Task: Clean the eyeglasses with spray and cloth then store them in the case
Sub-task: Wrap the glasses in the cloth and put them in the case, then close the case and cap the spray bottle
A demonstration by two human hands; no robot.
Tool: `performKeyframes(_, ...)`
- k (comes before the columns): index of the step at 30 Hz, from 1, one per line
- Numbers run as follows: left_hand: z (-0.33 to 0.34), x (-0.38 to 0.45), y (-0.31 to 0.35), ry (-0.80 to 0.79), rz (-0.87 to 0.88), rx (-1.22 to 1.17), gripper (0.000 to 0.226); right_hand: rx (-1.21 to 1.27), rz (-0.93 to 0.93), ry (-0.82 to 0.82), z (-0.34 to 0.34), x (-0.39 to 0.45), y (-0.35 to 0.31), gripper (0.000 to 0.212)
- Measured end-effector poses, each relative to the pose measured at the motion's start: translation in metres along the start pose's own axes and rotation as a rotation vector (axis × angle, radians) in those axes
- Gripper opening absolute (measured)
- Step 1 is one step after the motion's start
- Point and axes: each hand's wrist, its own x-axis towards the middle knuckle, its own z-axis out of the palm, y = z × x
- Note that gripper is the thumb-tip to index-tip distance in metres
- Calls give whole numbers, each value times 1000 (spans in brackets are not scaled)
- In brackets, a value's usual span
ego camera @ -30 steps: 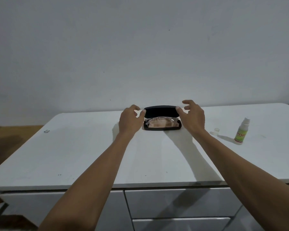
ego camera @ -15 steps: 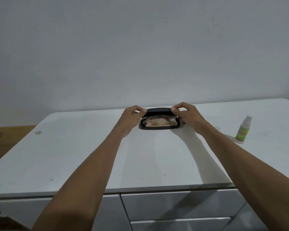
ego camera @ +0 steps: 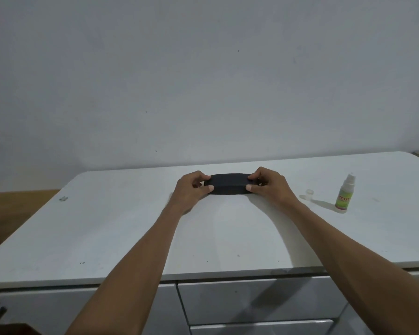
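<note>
A black eyeglasses case lies closed on the white table, near its back edge. My left hand grips the case's left end, fingers on the lid and thumb on the front. My right hand grips the right end the same way. The eyeglasses and the cloth are hidden inside the closed case. A small spray bottle with a green label stands upright to the right, apart from both hands.
A small clear cap sits between my right hand and the spray bottle. A tiny grey object lies near the table's left edge. Drawer fronts run below the table's front edge. A plain wall stands behind.
The case's lid came down from fully open to shut over the eyeglasses. Both hands moved onto the ends of the case and now press it closed.
</note>
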Motion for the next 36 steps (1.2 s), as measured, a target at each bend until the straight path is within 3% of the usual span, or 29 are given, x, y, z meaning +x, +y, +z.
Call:
performKeyframes(3,3,-2,-4,-10,19,95,34,-38,0,14,3,-2,-1,16)
performKeyframes(9,7,-10,-1,-13,34,247,40,-110,-29,-34,6,-12,-3,34)
performKeyframes(24,7,43,-6,90,4,-15,34,-210,-82,-34,15,48,-1,22)
performKeyframes(36,5,98,-25,125,68,184,33,-289,-112,12,36,106,14,24)
